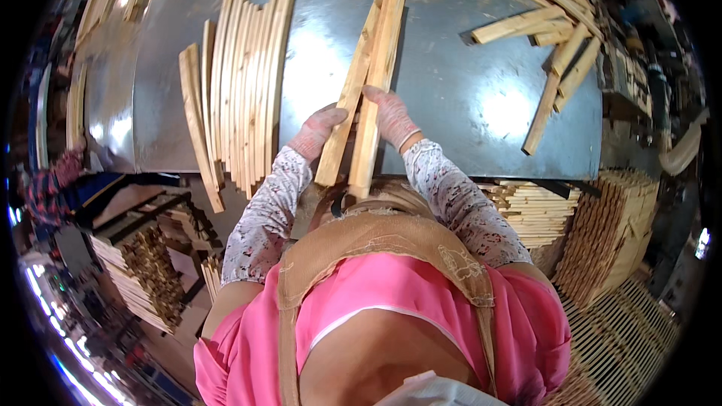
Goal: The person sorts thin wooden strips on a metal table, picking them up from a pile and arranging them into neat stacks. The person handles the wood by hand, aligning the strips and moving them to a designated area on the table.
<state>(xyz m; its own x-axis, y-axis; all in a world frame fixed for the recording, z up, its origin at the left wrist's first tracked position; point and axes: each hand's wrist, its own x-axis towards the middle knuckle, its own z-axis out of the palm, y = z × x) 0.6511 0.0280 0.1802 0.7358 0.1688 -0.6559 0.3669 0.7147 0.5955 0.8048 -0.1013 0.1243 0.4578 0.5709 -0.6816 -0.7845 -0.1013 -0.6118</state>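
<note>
Two long wooden strips lie in front of me on the metal table, their near ends sticking out past its front edge. They meet at the far end and spread apart toward me. My left hand (319, 132), in a pale pinkish glove, is closed on the left wooden strip (347, 101). The right wooden strip (385, 45) is gripped along its outer side by my right hand (391, 114), gloved the same way. Fingers wrapped under the strips are partly hidden. Floral sleeves cover both forearms.
A row of wooden strips (252, 75) lies side by side to the left on the metal table (451, 116). Loose strips (519, 22) are heaped at the far right. Stacked wood (609, 233) stands below right, more (147, 278) below left. Another person's sleeve (49, 194) shows far left.
</note>
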